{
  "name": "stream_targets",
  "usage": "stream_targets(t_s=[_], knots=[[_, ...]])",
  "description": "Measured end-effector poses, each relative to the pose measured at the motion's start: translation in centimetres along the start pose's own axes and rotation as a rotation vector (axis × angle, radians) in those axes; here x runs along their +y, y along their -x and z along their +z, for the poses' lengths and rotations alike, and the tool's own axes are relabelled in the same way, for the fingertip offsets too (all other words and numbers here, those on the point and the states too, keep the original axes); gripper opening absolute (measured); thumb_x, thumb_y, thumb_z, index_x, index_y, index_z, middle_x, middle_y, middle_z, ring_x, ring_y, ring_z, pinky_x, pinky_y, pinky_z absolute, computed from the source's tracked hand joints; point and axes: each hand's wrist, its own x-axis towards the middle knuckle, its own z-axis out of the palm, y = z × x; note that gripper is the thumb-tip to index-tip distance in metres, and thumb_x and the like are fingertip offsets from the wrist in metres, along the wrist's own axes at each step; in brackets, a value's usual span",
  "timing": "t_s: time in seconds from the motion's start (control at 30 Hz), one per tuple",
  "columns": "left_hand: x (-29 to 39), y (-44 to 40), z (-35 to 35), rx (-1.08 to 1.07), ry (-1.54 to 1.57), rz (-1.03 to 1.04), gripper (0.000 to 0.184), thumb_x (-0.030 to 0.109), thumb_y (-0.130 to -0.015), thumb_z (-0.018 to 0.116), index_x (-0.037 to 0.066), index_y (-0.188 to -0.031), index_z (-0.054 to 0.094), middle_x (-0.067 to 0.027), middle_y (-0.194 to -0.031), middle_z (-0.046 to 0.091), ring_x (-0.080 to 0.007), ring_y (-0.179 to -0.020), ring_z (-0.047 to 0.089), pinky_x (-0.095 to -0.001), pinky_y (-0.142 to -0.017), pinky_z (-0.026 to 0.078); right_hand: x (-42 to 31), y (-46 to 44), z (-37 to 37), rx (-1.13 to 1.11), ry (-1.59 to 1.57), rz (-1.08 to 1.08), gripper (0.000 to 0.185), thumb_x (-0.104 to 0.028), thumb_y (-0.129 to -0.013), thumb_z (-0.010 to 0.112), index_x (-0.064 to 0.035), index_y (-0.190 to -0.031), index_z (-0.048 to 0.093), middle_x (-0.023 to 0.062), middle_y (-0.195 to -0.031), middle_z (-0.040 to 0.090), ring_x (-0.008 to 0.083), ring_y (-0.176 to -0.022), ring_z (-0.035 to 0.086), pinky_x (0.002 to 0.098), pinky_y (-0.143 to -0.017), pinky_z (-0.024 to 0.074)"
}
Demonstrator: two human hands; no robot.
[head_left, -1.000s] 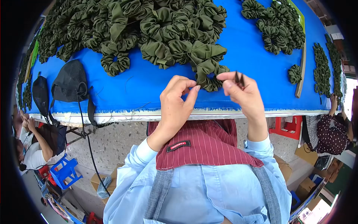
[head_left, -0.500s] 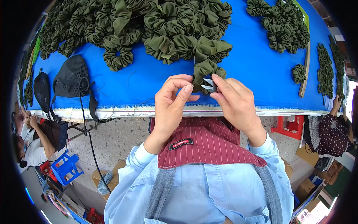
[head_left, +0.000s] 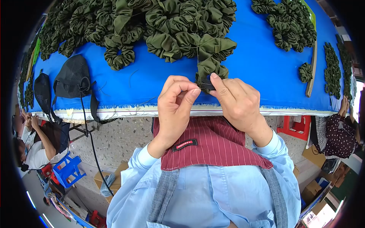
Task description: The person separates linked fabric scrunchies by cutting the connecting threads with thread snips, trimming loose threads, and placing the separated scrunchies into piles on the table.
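Observation:
Dark green gathered fabric rings (head_left: 171, 22) lie heaped on the blue table cover (head_left: 258, 72). One green ring (head_left: 208, 68) hangs toward the table's front edge, joined to the heap by a thin thread. At its lower left, my left hand (head_left: 176, 102) pinches thumb and forefinger together on the thread. My right hand (head_left: 237, 100) is closed round small dark snips (head_left: 207, 87), whose blades point left at the ring's lower part, near my left fingertips. Most of the snips is hidden by my right fingers.
Two black mesh bags (head_left: 72, 78) with a cord lie at the left. More green rings (head_left: 291, 28) and a wooden strip (head_left: 312, 72) are at the right. Co-workers (head_left: 336, 135) sit at both sides, near a red stool (head_left: 294, 129) and blue stool (head_left: 68, 171).
The snips, upright in my right hand a second ago, have turned leftward and their blades have come together beside my left fingertips. My hands have moved closer together.

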Motion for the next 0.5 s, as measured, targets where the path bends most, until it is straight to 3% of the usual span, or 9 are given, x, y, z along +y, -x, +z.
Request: stream_targets(t_s=[0.13,0.33,0.47,0.5], knots=[[1.14,-0.06,0.11,-0.006,-0.226,0.059,0.005,0.000,-0.080,0.063,0.002,-0.083,0.062,-0.0061,-0.092,0.052,-0.0129,-0.073,0.049,-0.0226,-0.065,0.041,0.00,0.10,0.12,-0.002,0.032,-0.042,0.038,-0.003,-0.067,0.071,-0.0015,-0.104,0.062,0.0052,-0.078,0.058,0.0147,-0.057,0.051,0.0249,-0.049,0.0411],[0.95,0.05,0.13,0.017,-0.326,0.143,0.006,-0.001,-0.077,0.065,0.002,-0.082,0.063,-0.0065,-0.091,0.052,-0.0150,-0.070,0.049,-0.0243,-0.063,0.041,0.18,0.02,0.37,0.008,0.060,-0.068,0.031,-0.007,-0.074,0.065,-0.0010,-0.104,0.060,0.0043,-0.071,0.050,0.0143,-0.054,0.045,0.0237,-0.044,0.0346],[0.83,0.15,0.59,0.044,-0.220,0.206,0.006,-0.001,-0.076,0.065,0.002,-0.081,0.063,-0.0058,-0.088,0.054,-0.0152,-0.069,0.048,-0.0246,-0.062,0.039,0.46,-0.10,0.20,0.044,-0.317,0.261,0.029,-0.006,-0.075,0.066,-0.0003,-0.103,0.060,0.0057,-0.075,0.055,0.0147,-0.057,0.048,0.0236,-0.048,0.0377],[0.96,0.14,0.44,0.045,-0.220,0.206,0.006,-0.001,-0.076,0.065,0.002,-0.081,0.063,-0.0058,-0.088,0.054,-0.0152,-0.069,0.048,-0.0246,-0.062,0.039,0.53,-0.13,0.35,0.043,-0.317,0.260,0.029,-0.006,-0.075,0.066,-0.0003,-0.103,0.060,0.0057,-0.075,0.055,0.0147,-0.057,0.048,0.0236,-0.048,0.0377]])
